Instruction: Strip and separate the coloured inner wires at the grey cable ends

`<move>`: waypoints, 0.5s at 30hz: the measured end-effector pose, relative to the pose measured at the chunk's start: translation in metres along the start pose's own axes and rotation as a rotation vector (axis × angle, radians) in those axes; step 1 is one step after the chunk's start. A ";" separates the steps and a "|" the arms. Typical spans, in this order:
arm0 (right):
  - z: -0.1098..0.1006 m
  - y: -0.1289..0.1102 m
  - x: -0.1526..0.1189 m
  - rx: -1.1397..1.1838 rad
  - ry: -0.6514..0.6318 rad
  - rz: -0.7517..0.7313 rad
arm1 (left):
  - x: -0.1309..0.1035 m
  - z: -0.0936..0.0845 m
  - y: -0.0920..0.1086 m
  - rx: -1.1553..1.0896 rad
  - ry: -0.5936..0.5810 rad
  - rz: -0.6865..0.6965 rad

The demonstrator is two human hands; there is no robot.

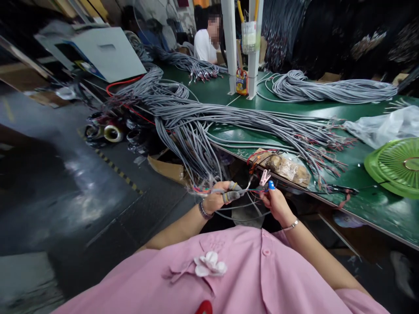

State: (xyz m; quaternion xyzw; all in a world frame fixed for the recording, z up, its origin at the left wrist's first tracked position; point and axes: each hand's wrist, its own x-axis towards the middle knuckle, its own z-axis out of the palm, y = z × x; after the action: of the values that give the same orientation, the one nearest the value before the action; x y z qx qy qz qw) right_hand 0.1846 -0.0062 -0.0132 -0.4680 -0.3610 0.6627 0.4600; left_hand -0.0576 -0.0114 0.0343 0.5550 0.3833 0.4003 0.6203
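A grey cable (242, 192) runs between my two hands in front of my chest, its thin coloured wires fanned out toward the right. Grey finger covers wrap the thumb and a finger of my left hand (218, 197), which pinches the cable. On the other side, my right hand (274, 201), with a blue cover on its thumb, is closed on the coloured wires (257, 190). Just above it, a pink clip (265, 176) sits at the table's edge. More loose cable ends (203, 188) lie beside my left hand. The exact wire tips are too small to make out.
A green table (369, 205) carries a long bundle of grey cables (229, 114), a coiled bundle (327, 89), a taped brown block (288, 168) and a green fan (406, 165). White posts (231, 48) rise behind. A person (206, 43) sits across. Wire spools (113, 133) stand on the floor.
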 end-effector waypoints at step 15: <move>0.020 -0.013 0.025 0.295 0.037 -0.042 | 0.035 0.031 -0.013 0.027 0.005 0.004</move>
State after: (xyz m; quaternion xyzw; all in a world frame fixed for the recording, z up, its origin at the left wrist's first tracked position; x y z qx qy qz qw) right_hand 0.1651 0.0206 -0.0026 -0.3997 -0.2606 0.6901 0.5441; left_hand -0.0150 0.0085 0.0232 0.5630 0.3891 0.3979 0.6110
